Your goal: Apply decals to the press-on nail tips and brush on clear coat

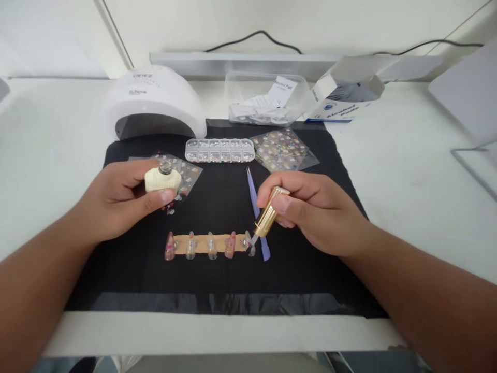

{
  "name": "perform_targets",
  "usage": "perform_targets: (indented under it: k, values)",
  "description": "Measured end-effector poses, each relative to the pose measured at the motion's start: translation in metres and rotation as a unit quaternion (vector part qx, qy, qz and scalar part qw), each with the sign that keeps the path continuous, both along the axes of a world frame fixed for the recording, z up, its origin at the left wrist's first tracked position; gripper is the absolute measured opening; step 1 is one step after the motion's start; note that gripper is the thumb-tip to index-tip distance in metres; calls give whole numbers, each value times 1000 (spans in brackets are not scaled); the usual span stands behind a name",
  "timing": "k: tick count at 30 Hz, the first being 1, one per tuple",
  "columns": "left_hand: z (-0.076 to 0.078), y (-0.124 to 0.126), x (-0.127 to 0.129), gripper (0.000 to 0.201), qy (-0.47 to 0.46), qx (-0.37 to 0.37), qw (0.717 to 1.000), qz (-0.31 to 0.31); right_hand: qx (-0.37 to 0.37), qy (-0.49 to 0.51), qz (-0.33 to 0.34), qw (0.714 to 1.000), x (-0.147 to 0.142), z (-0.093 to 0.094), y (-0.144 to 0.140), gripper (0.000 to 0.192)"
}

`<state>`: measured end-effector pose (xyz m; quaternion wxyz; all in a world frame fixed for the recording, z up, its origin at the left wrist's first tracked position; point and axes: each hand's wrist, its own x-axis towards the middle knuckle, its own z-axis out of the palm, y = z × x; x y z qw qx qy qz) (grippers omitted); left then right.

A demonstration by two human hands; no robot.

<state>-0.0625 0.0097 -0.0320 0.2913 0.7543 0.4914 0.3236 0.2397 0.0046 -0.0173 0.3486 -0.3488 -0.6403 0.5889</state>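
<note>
My left hand (128, 197) is closed around a cream nail polish bottle (162, 179) whose neck stands uncapped. Between the fingers and thumb of my right hand (310, 210) is a gold-capped nail polish brush (267, 215), tilted down to the left. Its bristles touch or hover just over the rightmost false nail (249, 243); I cannot tell which. Several false nails, some clear and some pink with small decorations, sit in a row across a tan strip (201, 243). Purple tweezers (252, 191) lie on the black mat, partly behind my right hand.
A white nail lamp (155, 98) stands at the back left. Behind the mat (194, 295) are a clear tub (267, 98) of alcohol pads and an open carton (344, 98). A rhinestone case (219, 151) and sticker sheets (285, 149) lie on the mat.
</note>
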Motion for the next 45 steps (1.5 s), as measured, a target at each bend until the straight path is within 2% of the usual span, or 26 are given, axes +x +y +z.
perform_targets:
  k: [3,4,9,16,20,23,28,36,41,45]
  values:
    - [-2,1,-1,21,6,18,998,-56,-1,3,-10,1000,1,-2,4,37]
    - [-2,1,-1,19,4,22,998,-59,-4,5,-15,1000,2,-3,6,38]
    - [-3,-1,-3,12,4,28,999,-42,-12,15,-39,999,4,2,5,35]
    - [-5,-4,-6,9,-4,20,1000,-21,-30,1,-3,1000,3,1,-1,35]
    - [-3,-6,-4,8,-59,-5,998,-9,-23,23,-34,999,5,-3,8,33]
    - [-3,-5,-3,9,-116,-13,993,3,-39,41,-16,998,4,-2,9,33]
    - [-3,-4,-1,7,-106,-18,994,-11,-52,23,6,998,0,-4,5,28]
    - [-5,-4,-3,17,-127,-14,992,-9,-42,63,5,997,6,-12,16,31]
    - [-7,0,-3,18,-124,5,991,-53,-59,76,-8,995,3,-6,11,28]
    - [-7,2,-4,13,-102,4,992,-78,-57,28,-15,998,-2,-2,3,28]
